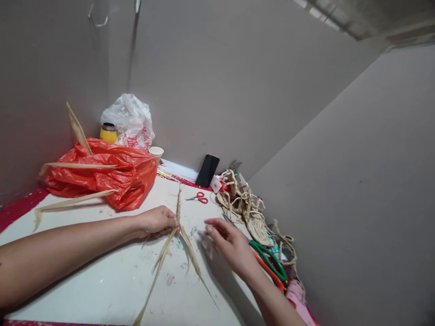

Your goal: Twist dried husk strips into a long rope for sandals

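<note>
Right up close, the left hand (157, 222) is pinched shut on a twisted strand of dried straw (178, 213), fingertips clamped where the stiff, rope-like twist gives way to loose flat blades. Those blades fan out below the hand, pale tan and papery, splaying across the white tabletop (102, 280) toward the near edge. The right hand (231, 244) hovers just beside the straw, on its right, fingers spread and slack, gripping nothing. Its palm faces down over the table's scuffed, speckled surface.

Just past the right hand, beyond the straw, lie looped handles in green and orange plastic (272, 265), smooth and glossy. Next to them sits a woven straw sandal (253, 217), coarse and knotted, with a flat braided sole and tangled cord straps. Small red-handled scissors (200, 197) lie close behind the straw's tip, blades closed.

Left of the straw, a crumpled orange-red plastic bag (108, 174) bulges, shiny and creased, with long dry leaf blades (74, 201) poking out of it. Farther back, against the grey wall, a black phone (207, 170) leans upright. A white paper cup (156, 152), a yellow jar (108, 133) and a wrinkled white plastic bag (131, 120) stand in the corner behind the orange bag.
</note>
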`<act>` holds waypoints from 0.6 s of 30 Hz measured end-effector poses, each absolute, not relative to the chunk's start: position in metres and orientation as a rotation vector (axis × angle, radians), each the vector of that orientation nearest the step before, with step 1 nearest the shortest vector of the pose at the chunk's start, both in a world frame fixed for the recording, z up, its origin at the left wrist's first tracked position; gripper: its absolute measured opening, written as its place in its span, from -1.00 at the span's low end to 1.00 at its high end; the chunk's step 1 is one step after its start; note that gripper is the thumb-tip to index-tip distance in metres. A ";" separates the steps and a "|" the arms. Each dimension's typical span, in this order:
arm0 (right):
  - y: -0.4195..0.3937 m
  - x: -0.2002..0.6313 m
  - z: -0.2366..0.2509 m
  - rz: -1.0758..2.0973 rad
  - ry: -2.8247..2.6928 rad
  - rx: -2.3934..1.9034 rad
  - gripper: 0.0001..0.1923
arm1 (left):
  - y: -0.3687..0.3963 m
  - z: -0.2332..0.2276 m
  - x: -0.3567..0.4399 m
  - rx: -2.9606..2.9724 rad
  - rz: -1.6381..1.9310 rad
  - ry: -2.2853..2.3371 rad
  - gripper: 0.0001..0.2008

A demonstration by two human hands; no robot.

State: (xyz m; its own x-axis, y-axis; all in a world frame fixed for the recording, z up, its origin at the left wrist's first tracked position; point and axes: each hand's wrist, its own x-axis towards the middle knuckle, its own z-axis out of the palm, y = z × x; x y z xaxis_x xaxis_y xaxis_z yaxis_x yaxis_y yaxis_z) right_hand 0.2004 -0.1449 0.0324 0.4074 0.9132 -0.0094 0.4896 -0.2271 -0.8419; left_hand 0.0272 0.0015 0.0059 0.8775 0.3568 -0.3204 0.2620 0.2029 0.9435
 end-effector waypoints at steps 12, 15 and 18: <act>-0.080 0.171 0.017 1.442 -1.205 -1.693 -0.52 | 0.004 0.001 0.029 1.462 0.174 0.457 -0.79; -0.076 0.179 0.017 1.536 -1.309 -1.633 -0.47 | 0.006 0.002 0.030 1.545 0.181 0.334 -0.78; -0.074 0.183 0.013 1.661 -1.261 -1.543 -0.47 | 0.010 0.003 0.029 1.613 0.143 0.332 -0.74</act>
State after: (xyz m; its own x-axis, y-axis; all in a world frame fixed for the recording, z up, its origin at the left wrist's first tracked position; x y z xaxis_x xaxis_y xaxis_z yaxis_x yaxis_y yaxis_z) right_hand 0.1828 -0.0741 0.0135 -0.1981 0.8693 -0.4529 0.2031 -0.4156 -0.8866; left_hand 0.0295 0.0099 0.0029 0.9482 0.2986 -0.1087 0.1258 -0.0386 0.9913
